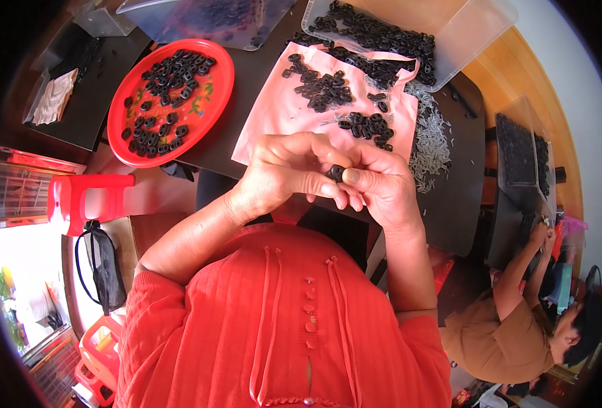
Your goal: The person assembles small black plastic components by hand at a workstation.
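Between the fingertips of both hands is a small black oval part [337,173]; its exact kind is too small to tell. My left hand [290,166] pinches it from the left, and my right hand [379,178] grips it from the right with thumb and fingers. Just beyond the hands lies a pink cloth [268,112] with heaps of similar black parts [322,90] on it. To its right spreads a pile of small pale grey pins [431,139]. A red round tray [227,81] at the left carries more of the black parts.
A clear plastic bin [474,34] of black parts lies tipped at the far edge of the dark table [454,217]. Another clear bin [246,42] stands at the back left. At right, a person in brown [498,336] works at another table. A red stool [87,197] stands at left.
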{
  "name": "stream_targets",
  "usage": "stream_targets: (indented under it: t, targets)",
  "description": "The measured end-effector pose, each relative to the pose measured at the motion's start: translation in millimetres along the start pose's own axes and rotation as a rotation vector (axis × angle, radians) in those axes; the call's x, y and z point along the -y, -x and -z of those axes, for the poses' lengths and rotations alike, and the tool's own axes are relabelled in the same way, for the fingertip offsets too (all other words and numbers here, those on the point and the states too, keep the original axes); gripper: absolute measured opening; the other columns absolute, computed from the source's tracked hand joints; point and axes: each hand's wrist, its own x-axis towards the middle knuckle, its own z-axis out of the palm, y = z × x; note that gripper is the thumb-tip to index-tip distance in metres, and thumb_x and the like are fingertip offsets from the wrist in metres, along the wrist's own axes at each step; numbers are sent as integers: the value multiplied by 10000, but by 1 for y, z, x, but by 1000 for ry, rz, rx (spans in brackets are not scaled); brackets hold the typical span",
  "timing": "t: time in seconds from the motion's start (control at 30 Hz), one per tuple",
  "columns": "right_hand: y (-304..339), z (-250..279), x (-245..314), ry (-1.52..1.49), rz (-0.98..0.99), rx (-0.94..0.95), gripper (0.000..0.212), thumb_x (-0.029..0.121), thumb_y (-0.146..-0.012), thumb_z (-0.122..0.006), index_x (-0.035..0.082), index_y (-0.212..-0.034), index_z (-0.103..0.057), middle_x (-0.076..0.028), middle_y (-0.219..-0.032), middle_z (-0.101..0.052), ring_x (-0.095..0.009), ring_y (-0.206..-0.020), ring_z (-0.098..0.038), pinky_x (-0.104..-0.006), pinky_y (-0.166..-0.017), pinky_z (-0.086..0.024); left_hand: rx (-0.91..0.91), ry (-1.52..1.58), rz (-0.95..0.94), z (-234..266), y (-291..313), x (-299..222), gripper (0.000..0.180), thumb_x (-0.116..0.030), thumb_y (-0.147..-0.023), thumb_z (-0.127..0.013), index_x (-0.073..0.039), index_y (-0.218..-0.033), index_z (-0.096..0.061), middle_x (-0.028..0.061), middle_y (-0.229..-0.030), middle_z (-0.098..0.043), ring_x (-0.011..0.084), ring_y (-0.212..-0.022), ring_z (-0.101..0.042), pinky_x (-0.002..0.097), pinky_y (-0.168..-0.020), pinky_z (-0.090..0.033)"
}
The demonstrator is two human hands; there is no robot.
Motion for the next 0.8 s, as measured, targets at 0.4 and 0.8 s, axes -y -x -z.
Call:
stream_targets:
  t: [0.4,0.8]
  targets:
    - [6,-2,1,-18,-28,-12,196,130,-957,-694,-64,-968,-670,-93,-726,-658,-112,-543,-576,-206,-501,-388,35,123,-100,-11,-1,-1,248,4,-845,-782,92,-1048,-671,161,-958,-687,295,-836,-743,392,-772,-634]
    - [-3,-5,-10,-136,-2,86,175,115,-975,-675,-54,-944,-646,-89,-751,-646,-124,-542,-583,-213,-475,-408,-44,163,-101,-9,5,6,220,2,-867,-770,91,-1018,-638,166,-910,-671,291,-778,-739,400,-684,-661]
